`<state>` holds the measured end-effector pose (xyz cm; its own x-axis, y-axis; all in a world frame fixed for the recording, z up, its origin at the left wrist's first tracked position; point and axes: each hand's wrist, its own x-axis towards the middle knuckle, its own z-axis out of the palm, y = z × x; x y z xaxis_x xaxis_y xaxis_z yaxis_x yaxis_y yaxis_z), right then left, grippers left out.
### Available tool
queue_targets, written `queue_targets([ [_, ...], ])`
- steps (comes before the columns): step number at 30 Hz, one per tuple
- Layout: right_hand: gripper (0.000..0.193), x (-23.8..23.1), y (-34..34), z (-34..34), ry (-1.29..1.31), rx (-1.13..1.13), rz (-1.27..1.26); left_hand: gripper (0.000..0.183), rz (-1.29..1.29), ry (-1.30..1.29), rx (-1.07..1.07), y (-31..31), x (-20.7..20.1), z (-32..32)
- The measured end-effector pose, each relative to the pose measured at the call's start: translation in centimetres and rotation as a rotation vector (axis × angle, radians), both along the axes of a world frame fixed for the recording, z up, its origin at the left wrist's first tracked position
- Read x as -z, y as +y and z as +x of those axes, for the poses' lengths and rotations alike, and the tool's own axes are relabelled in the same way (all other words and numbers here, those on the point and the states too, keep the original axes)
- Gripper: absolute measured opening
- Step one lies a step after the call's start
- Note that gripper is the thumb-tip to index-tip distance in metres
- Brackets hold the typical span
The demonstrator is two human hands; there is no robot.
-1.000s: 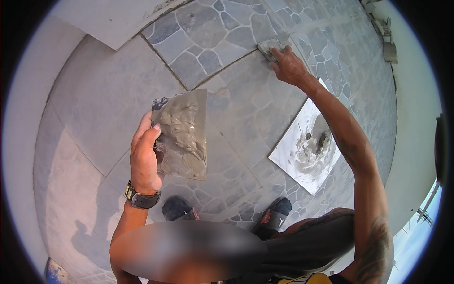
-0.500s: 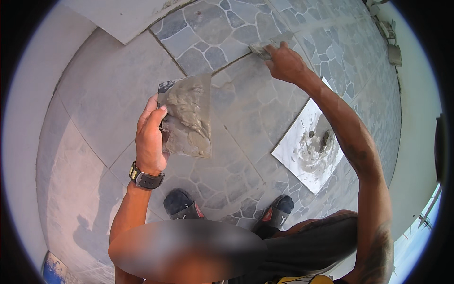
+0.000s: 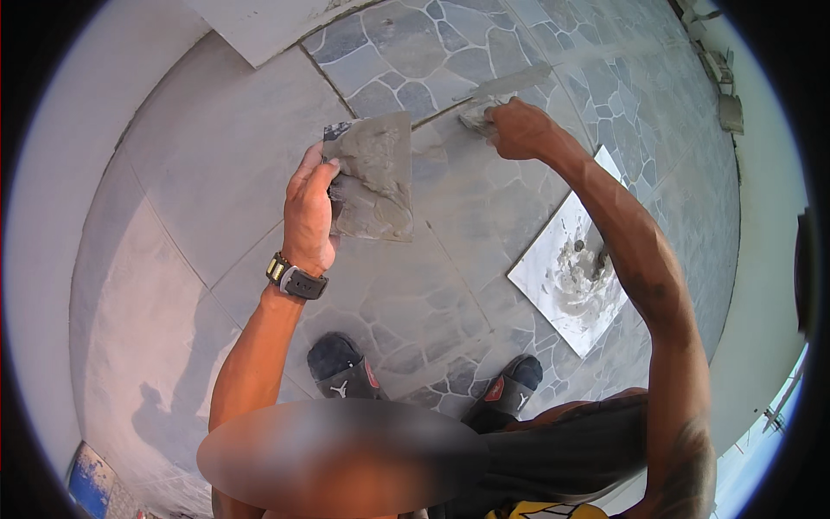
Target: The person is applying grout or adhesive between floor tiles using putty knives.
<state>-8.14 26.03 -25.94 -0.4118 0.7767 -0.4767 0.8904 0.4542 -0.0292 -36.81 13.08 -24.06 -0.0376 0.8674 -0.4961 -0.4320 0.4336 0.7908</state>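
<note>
My left hand [image 3: 309, 212] grips a flat square board [image 3: 372, 177] smeared with wet grey grout and holds it level above the floor. A watch sits on that wrist. My right hand [image 3: 517, 128] reaches forward and is closed on a small grout-covered tool [image 3: 474, 112] pressed against the joint between stone-pattern tiles [image 3: 415, 52]. A streak of fresh grey grout [image 3: 510, 82] runs along the joint just beyond the tool. The tool's exact shape is hidden by grout and my fingers.
A white tile [image 3: 566, 277] with a pile of grey grout and a small trowel lies on the floor to my right. My two feet in dark sandals [image 3: 341, 368] stand below. Plain grey slabs [image 3: 216, 147] lie left; a wall base runs along the right.
My left hand has lifted the grout board up and slightly right. My right hand has stayed at the tile joint, shifting a little along it.
</note>
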Motion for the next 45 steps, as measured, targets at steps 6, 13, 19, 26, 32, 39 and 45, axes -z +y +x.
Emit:
queue_targets([
  [6,0.042,-9.1,-3.5,-3.0,0.324,0.097,0.065,0.038,0.047,-0.031,0.022,-0.2,0.5,-1.4],
  [13,0.043,-12.3,-7.5,-7.7,0.487,-0.296,0.101,0.04,0.064,-0.06,0.054,-1.0,0.3,-3.7],
  [19,0.039,-12.4,-9.5,-10.1,0.395,-0.378,0.07,0.039,0.115,-0.036,0.047,-0.9,0.1,-3.3],
  [26,0.041,-10.5,-7.9,-7.9,0.097,-0.329,0.011,0.039,0.121,0.086,-0.022,-0.5,2.1,-4.5],
  [32,0.041,-4.1,-3.8,-5.7,0.12,0.148,0.063,0.033,0.084,0.052,-0.077,-0.4,0.6,-4.7],
  [39,0.037,2.4,-3.9,-5.4,0.014,0.02,0.15,0.036,0.059,0.009,-0.102,-0.8,1.0,-4.6],
  [45,0.046,2.2,-4.1,-8.0,0.134,0.108,0.141,0.042,0.075,0.14,-0.114,0.1,1.3,-6.4],
])
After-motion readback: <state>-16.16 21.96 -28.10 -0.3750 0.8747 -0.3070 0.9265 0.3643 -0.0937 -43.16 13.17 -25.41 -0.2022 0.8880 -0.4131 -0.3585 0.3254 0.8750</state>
